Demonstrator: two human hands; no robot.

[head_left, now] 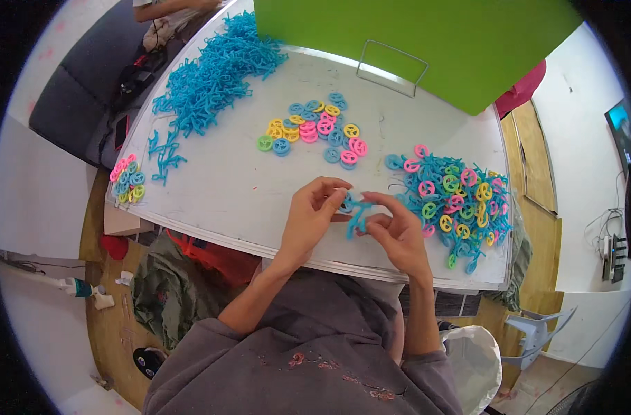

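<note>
Close to the table's near edge, my two hands meet over small plastic parts. My left hand is closed, pinching a small blue ring-shaped wheel, partly hidden by the fingers. Between finger and thumb my right hand grips a blue branched plastic piece, which touches or lies right against the wheel. Beyond my hands, loose spoked wheels in pink, yellow, blue and green lie in a group. To the right is a pile of blue branched pieces with coloured wheels among them.
A large heap of blue branched pieces covers the far left of the white table, with a few strays nearer. More wheels sit at the left edge. A green panel with a wire handle borders the far side.
</note>
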